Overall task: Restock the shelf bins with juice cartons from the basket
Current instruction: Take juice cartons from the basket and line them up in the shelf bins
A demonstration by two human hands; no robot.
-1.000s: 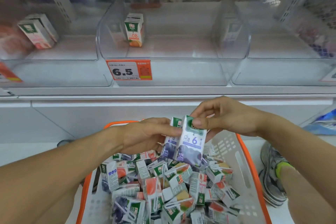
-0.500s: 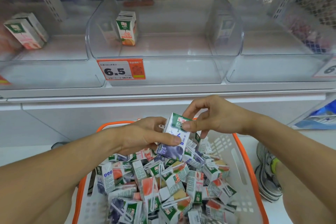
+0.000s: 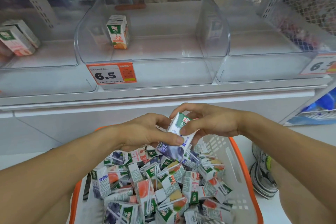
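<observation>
Both hands hold one purple grape juice carton (image 3: 174,146) above the far end of the white, orange-rimmed basket (image 3: 241,165). My left hand (image 3: 145,132) grips its lower left side with the thumb across the front. My right hand (image 3: 209,123) pinches its green top. The basket holds several small cartons (image 3: 160,187) in a loose heap. Above, the middle clear shelf bin (image 3: 149,71) holds one upright orange juice carton (image 3: 118,33). The left bin (image 3: 45,76) holds two pink cartons (image 3: 17,39). The right bin (image 3: 263,67) looks bare.
An orange price tag reading 6.5 (image 3: 111,74) hangs on the middle bin's front, another tag (image 3: 321,64) on the right bin. A grey shoe (image 3: 261,172) stands right of the basket. A blue-and-white package (image 3: 320,111) lies at the far right. White cabinet front below the shelf.
The purple carton has been turned and lowered slightly between both hands; my right thumb now lies over its front. The view has drifted, so the shelf appears shifted left.
</observation>
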